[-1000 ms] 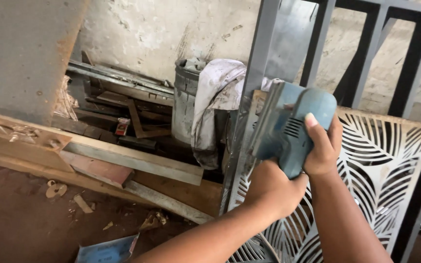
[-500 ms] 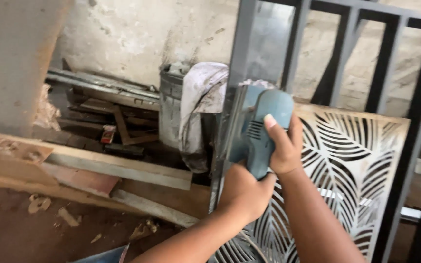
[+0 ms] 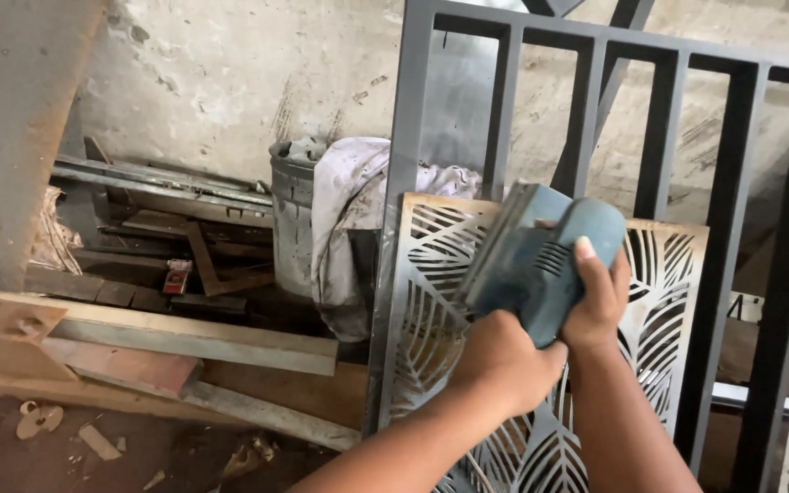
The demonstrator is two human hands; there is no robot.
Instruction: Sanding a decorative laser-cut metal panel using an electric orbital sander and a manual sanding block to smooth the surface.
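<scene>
Head view: a blue-green sander [image 3: 541, 260] is grasped by right hand [image 3: 595, 297] and left hand [image 3: 504, 361], both clenched on it.
Surface: leaf-cut panel [image 3: 431, 274] inside grey frame [image 3: 404, 183].
Risk: the pad could be snagged by cut-out edges if tilted.

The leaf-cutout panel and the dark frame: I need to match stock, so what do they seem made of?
The leaf-cutout panel looks like thin sheet metal, bare and dull grey, rusty along its top edge. The dark frame looks like metal tube, coated matt dark grey.
</scene>
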